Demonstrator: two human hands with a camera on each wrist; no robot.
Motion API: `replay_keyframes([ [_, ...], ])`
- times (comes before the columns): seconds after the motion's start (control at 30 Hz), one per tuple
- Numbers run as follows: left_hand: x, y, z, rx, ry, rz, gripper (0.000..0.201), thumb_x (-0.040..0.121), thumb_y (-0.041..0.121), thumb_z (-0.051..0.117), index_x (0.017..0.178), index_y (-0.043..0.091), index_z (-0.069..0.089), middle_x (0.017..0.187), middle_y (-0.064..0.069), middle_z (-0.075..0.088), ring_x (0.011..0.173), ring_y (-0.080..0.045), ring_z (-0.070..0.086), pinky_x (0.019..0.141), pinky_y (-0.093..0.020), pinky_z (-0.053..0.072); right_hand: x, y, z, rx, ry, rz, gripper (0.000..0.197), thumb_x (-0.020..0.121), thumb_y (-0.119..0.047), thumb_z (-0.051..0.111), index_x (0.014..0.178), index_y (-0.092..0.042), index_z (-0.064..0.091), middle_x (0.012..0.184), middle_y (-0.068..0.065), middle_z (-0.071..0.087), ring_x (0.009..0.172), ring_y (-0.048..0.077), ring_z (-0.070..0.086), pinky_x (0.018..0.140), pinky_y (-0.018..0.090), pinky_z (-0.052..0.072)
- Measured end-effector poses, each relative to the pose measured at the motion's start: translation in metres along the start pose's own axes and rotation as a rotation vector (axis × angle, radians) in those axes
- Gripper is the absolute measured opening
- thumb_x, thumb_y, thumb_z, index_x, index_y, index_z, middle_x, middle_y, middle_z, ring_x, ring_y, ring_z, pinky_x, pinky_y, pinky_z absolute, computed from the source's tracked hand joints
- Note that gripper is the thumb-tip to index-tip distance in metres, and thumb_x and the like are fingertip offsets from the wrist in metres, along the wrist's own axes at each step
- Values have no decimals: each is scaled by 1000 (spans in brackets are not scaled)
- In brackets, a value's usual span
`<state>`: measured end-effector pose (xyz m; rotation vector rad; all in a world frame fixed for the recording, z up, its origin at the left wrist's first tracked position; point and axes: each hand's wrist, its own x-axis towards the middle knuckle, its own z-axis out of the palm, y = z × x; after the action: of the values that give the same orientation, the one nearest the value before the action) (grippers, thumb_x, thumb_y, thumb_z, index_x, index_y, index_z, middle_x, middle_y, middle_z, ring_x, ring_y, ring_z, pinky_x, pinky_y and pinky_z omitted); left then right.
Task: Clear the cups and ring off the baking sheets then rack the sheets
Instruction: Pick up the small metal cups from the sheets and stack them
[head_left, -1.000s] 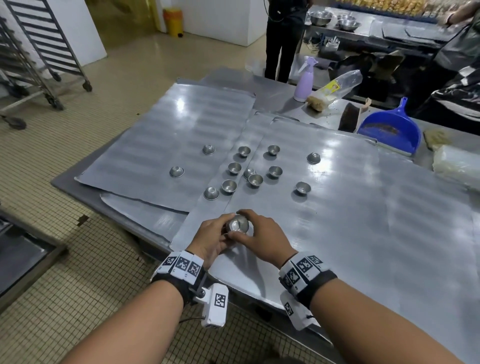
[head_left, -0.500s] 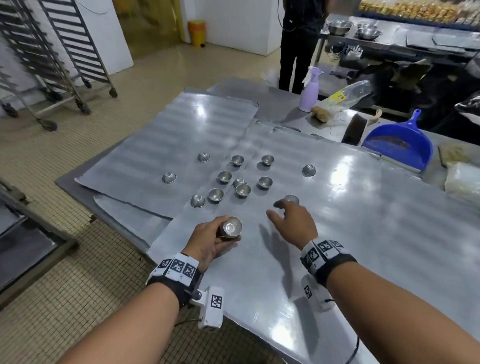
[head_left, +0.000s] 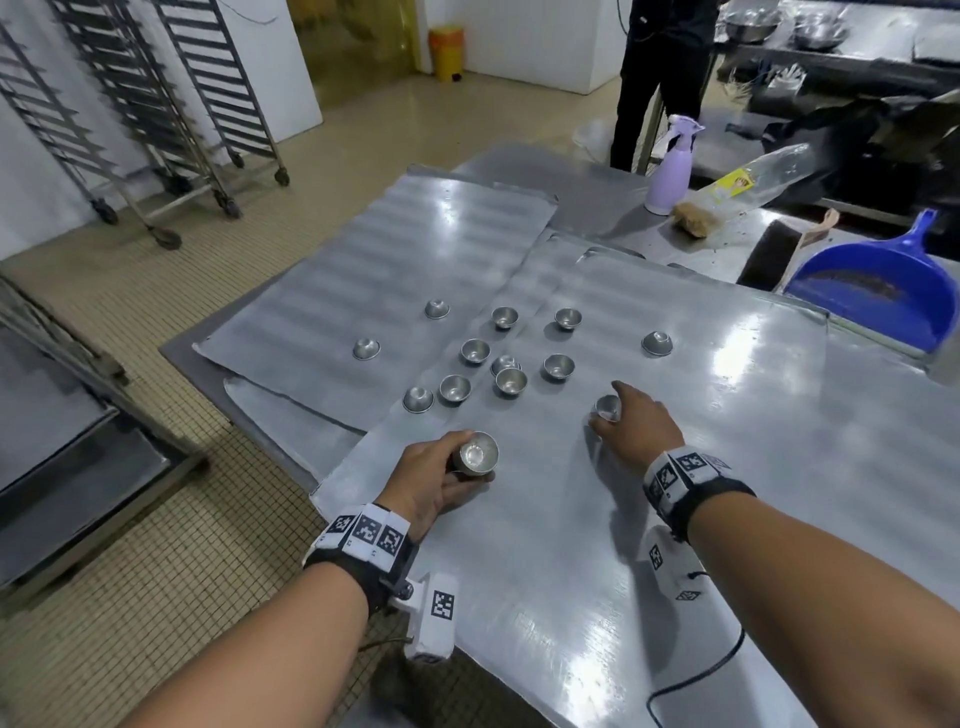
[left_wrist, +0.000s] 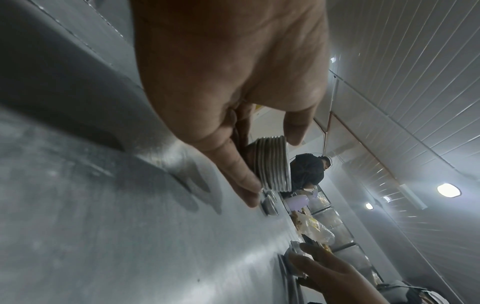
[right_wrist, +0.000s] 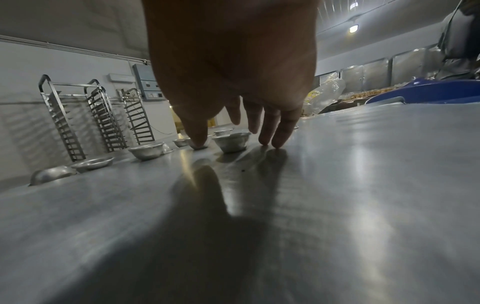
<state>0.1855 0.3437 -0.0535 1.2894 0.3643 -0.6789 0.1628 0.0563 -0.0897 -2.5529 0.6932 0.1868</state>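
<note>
Head: left hand (head_left: 436, 480) is gripping a cup stack (head_left: 475, 456); right hand (head_left: 636, 423) is covering part of a cup (head_left: 607, 407) on the sheet (head_left: 571, 545).
Left wrist: palm is hiding the stack (left_wrist: 272, 164) base.
Right wrist: spread fingers (right_wrist: 280, 131) are flanking the cup (right_wrist: 232, 142), contact unclear.

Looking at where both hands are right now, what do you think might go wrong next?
1. The left hand grips a nested stack of cups sideways; adding another could loosen the stack and spill cups.
2. The right hand reaches around a lone cup on the slick baking sheet; a poor pinch might send it skidding.
3. The sheets overhang the table edge, so leaning weight on them could tip them.
</note>
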Motion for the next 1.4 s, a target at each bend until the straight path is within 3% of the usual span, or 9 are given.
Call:
replay_keyframes([
  [0.17, 15, 11, 0, 70, -46, -28, 36, 91, 27, 69, 112, -1, 70, 106, -24, 73, 93, -39, 74, 67, -32, 60, -2, -11, 1, 28, 61, 64, 55, 94, -32, 52, 146, -18, 43, 140, 10, 55, 130, 35, 45, 104, 46, 44],
  [0.43, 54, 33, -1, 119, -163, -76, 26, 89, 22, 72, 101, -1, 72, 98, -22, 73, 94, -42, 73, 94, -52, 56, -24, -29, 13, 114, 122, 189, 43, 91, -29, 59, 130, -11, 57, 132, 13, 57, 120, 34, 55, 96, 38, 46],
  [0.6, 66, 41, 2, 169, -242, -107, 23, 89, 25, 70, 98, 4, 71, 105, -24, 73, 93, -39, 74, 92, -47, 58, -44, -42, 23, 224, 182, 226, 51, 86, -33, 67, 132, -12, 58, 129, 12, 62, 118, 31, 58, 96, 36, 47],
  [0.7, 71, 44, 3, 175, -242, -137, 39, 91, 39, 69, 107, 4, 66, 111, -23, 72, 94, -38, 74, 81, -41, 62, -55, -57, 26, 324, 239, 171, 50, 82, -39, 74, 125, -15, 63, 118, 7, 67, 107, 24, 62, 92, 35, 50],
  [0.8, 74, 47, 3, 145, -251, -194, 69, 91, 64, 56, 111, -1, 62, 110, -23, 72, 97, -40, 73, 81, -42, 61, -64, -80, 24, 424, 312, 71, 51, 79, -44, 78, 122, -22, 64, 110, -3, 70, 94, 13, 65, 85, 30, 53],
  [0.9, 73, 53, 4, 90, -260, -209, 83, 90, 72, 47, 117, -5, 61, 110, -25, 71, 93, -39, 73, 76, -40, 62, -71, -105, 22, 458, 325, -49, 49, 78, -47, 78, 120, -27, 62, 104, -10, 70, 93, 7, 65, 81, 25, 51],
  [1.0, 70, 57, 5, 78, -272, -177, 84, 92, 70, 46, 116, -9, 62, 107, -26, 72, 89, -37, 74, 63, -34, 61, -71, -124, 26, 385, 270, -151, 53, 80, -51, 75, 125, -30, 59, 111, -10, 72, 99, 10, 65, 84, 30, 52],
  [1.23, 65, 59, -6, 136, -248, -98, 75, 89, 70, 52, 109, 0, 66, 91, -17, 76, 76, -25, 74, 69, -33, 58, -65, -145, 39, 226, 189, -238, 56, 82, -55, 70, 132, -33, 57, 109, -4, 72, 95, 18, 65, 78, 33, 49],
  [1.4, 55, 63, -20, 107, -242, -30, 40, 96, 39, 62, 112, 3, 69, 89, -12, 77, 77, -19, 75, 70, -32, 58, -64, -161, 45, 260, 177, -287, 53, 82, -51, 71, 131, -35, 59, 112, -7, 72, 97, 16, 65, 76, 26, 43],
])
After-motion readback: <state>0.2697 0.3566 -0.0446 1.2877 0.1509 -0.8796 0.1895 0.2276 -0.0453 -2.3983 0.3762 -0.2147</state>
